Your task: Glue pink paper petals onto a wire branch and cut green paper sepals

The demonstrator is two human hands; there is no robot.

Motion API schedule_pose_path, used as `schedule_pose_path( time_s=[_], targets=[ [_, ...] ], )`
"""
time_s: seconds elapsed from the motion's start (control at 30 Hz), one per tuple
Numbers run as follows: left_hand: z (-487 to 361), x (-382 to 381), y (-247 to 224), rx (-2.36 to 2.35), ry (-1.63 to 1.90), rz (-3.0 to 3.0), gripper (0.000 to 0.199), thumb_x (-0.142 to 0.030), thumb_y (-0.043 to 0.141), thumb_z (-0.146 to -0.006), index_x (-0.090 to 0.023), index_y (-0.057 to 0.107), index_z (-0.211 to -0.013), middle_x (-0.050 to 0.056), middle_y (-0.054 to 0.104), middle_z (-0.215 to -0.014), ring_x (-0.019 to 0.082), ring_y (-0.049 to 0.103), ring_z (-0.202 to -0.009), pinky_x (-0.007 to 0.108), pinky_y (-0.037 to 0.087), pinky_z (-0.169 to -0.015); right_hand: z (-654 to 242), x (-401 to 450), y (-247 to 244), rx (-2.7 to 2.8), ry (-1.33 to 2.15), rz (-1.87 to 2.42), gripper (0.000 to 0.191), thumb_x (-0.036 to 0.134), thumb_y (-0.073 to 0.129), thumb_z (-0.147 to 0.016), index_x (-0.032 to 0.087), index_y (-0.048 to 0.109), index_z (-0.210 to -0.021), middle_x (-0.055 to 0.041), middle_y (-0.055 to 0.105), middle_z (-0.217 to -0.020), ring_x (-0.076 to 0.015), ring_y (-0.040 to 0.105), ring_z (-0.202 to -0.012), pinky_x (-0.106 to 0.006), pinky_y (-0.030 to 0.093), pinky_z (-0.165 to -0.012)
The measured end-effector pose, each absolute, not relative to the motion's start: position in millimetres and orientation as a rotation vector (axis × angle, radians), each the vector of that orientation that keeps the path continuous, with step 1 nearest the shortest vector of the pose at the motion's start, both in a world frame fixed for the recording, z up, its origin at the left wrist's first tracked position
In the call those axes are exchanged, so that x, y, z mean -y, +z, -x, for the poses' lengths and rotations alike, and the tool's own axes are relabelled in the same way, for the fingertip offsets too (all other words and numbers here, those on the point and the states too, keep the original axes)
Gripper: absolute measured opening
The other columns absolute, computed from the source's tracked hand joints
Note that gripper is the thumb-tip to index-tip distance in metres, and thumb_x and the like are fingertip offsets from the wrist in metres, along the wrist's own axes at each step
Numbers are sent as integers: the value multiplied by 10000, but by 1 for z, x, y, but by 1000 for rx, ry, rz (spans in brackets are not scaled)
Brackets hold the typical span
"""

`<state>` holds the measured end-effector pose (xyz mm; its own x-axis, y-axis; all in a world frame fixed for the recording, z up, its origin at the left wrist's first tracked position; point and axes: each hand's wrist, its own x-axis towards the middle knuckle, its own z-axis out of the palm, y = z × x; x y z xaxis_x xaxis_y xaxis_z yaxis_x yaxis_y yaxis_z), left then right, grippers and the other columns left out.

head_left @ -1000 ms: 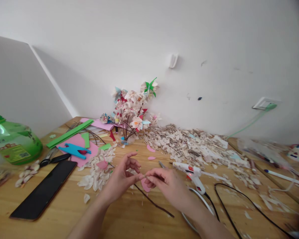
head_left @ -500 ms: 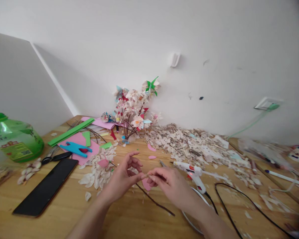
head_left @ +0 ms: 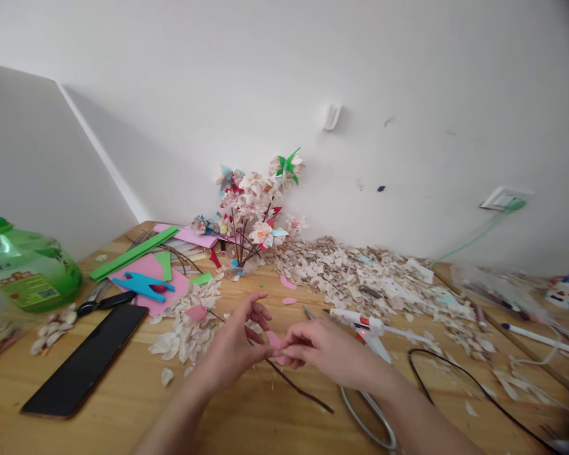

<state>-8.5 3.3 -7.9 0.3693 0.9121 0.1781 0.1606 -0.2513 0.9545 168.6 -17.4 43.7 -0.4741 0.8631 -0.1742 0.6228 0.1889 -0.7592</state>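
My left hand (head_left: pixel 241 341) and my right hand (head_left: pixel 313 351) meet at the fingertips over the wooden table (head_left: pixel 237 420). Each is pinched on something too small to make out. A thin brown stem (head_left: pixel 298 388) runs beneath them, with a pink piece (head_left: pixel 196 313) near its far left end. Behind the fingertips lies a pink paper petal (head_left: pixel 275 341). To the right of my right hand is a white glue gun (head_left: pixel 355 318), its handle partly hidden by that hand. Pale petals (head_left: pixel 189 328) are heaped left of my left hand.
A flower bunch (head_left: pixel 253 208) stands at the back, beside heaped flakes (head_left: pixel 360 272). Leftward are a black phone (head_left: pixel 88 360), a blue clip (head_left: pixel 145 285) and a green bottle (head_left: pixel 33 268). A black cable (head_left: pixel 459 373) curves at the right.
My right hand has shifted slightly, now covering more of the glue gun's handle. The fingertips sit a little lower, still together. The whole view has moved slightly.
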Motion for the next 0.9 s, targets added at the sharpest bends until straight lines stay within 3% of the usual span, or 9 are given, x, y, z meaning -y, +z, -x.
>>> schedule_pose_path(
  time_s=[0.13, 0.27, 0.5, 0.77, 0.83, 0.9],
  targets=[
    [9, -2, -8, -997, 997, -1732, 657, -127, 652, -633, -304, 332, -1179, -3, 485, -941, 151, 528, -831, 283, 482, -643, -164, 18, 50, 2392, 840, 1407, 126, 135, 541, -766, 193, 627, -696, 16, 663, -666, -125, 566, -617, -204, 362, -558],
    [13, 1, -6, -983, 979, -1863, 691, -93, 635, -645, -332, 316, -1208, -7, 499, -970, 143, 533, -833, 289, 478, -693, -161, 13, 53, 2450, 820, 1373, 53, 141, 610, -728, 190, 617, -708, 32, 652, -675, -108, 551, -617, -183, 341, -544],
    [17, 1, -8, -952, 971, -2033, 781, -119, 675, -645, -409, 267, -1244, -23, 519, -980, 132, 540, -775, 294, 470, -711, -165, -1, 47, 2394, 1166, 1382, 54, 220, 666, -687, 180, 632, -703, 38, 618, -617, -101, 547, -581, -174, 353, -508],
    [22, -1, -7, -879, 1032, -1925, 852, -206, 745, -587, -454, 250, -1234, -19, 485, -987, 147, 540, -801, 276, 489, -674, -169, -1, 29, 1846, 1993, 1073, 240, 348, 692, -633, 166, 536, -643, 49, 566, -567, -80, 548, -499, -208, 458, -548],
    [24, -2, -7, -917, 1044, -1878, 814, -223, 724, -615, -450, 249, -1235, -11, 482, -988, 146, 545, -775, 266, 491, -622, -172, -1, 22, 1797, 1985, 1064, 254, 360, 691, -633, 167, 527, -643, 51, 566, -558, -81, 556, -488, -214, 472, -549],
    [26, -4, -6, -966, 1076, -1853, 762, -215, 698, -645, -434, 267, -1234, -5, 486, -988, 149, 547, -783, 273, 493, -629, -176, -2, 16, 1898, 1755, 1194, 209, 340, 655, -681, 163, 543, -670, 41, 589, -575, -90, 582, -513, -211, 481, -550]
  ],
)
